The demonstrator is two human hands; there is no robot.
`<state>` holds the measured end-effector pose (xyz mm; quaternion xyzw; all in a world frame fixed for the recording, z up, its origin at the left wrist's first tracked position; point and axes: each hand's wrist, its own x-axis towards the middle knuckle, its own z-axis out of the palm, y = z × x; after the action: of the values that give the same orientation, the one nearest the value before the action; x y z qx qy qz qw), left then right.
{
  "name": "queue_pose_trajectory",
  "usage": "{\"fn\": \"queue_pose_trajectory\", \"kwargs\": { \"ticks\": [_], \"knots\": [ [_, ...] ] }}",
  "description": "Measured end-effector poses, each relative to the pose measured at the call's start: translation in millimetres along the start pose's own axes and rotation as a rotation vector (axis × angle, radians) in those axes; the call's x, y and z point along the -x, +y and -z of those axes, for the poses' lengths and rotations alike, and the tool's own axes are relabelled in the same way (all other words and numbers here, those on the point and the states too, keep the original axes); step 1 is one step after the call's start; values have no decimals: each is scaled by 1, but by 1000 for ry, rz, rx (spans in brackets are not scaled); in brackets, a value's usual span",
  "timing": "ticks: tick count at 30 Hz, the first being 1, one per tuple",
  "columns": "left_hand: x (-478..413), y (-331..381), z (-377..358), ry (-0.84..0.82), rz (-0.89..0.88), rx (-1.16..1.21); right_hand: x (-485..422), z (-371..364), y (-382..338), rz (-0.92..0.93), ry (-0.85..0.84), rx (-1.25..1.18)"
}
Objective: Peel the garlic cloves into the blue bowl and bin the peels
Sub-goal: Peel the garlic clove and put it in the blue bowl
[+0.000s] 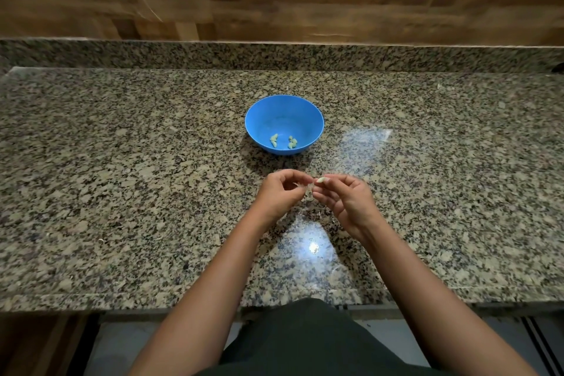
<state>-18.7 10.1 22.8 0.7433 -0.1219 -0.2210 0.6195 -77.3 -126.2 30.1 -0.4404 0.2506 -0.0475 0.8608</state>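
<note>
A blue bowl point(284, 123) stands on the granite counter point(122, 177), with several peeled garlic cloves point(283, 141) lying at its bottom. Just in front of the bowl my two hands meet above the counter. My right hand point(345, 200) pinches a pale garlic clove point(321, 180) between thumb and fingertips. My left hand point(282, 192) pinches a thin, papery peel point(306, 188) right beside the clove. Whether the peel still hangs on the clove is too blurred to tell.
A few thin bits of peel point(308, 210) lie on the counter under my hands. A granite upstand and a wood-panelled wall close the back. The counter's front edge runs just before my body. No bin is in view.
</note>
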Motion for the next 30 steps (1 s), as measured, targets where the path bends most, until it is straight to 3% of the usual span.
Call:
{"fn": "queue_pose_trajectory", "kwargs": {
  "ticks": [4, 7, 12, 16, 21, 23, 30],
  "knots": [
    [-2, 3, -4, -8, 3, -1, -3, 4, 2, -15, 5, -15],
    [-5, 1, -5, 44, -1, -161, -10, 10, 2, 8, 62, 57],
    [-6, -9, -6, 100, -34, -555, -36, 18, -5, 144, 228, 678],
    [-4, -11, -5, 127, -22, -584, -52, 14, -3, 222, 257, 966],
    [4, -17, 5, 177, 9, -535, -41, 12, 9, 313, 242, 1137],
    [6, -23, 11, 204, 25, -537, -26, 10, 17, 370, 177, 1227],
    [5, -22, 17, 239, 44, -576, -30, -13, 35, 399, -298, 1615]
  ]
}}
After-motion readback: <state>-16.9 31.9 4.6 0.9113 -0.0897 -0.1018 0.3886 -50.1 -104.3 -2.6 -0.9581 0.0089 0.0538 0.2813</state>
